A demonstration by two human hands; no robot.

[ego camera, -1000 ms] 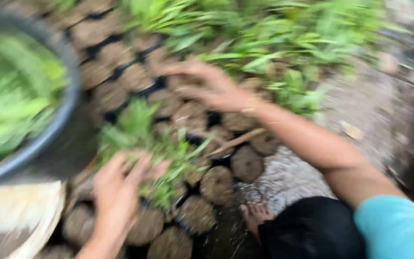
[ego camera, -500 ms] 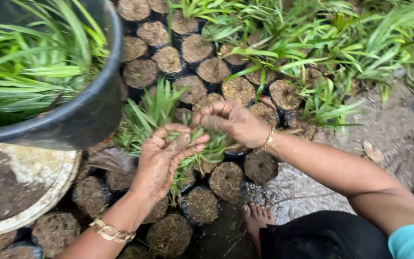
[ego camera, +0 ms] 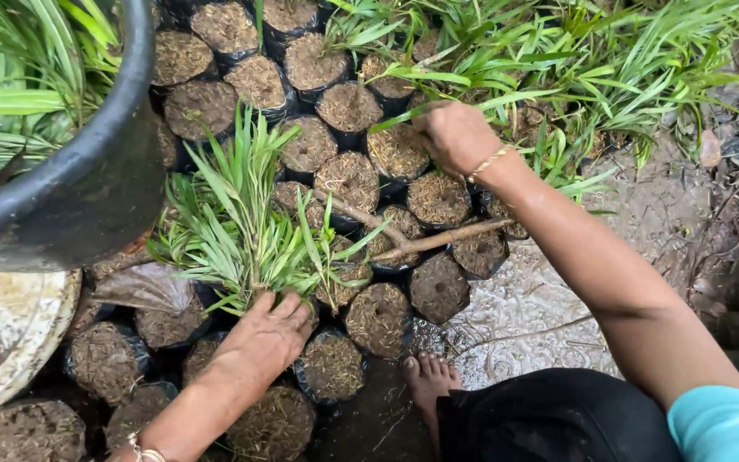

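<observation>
Your left hand lies at about 7 o'clock, fingers closed on the base of a bunch of green seedlings whose leaves fan up toward 11 o'clock over the soil-filled black bags. Your right hand is at 1 o'clock, curled loosely over a bag beside the planted seedlings; you cannot tell whether it grips anything. A black tub sits at 10 o'clock.

left hand: fingers curled, low | right hand: outstretched, closed
</observation>
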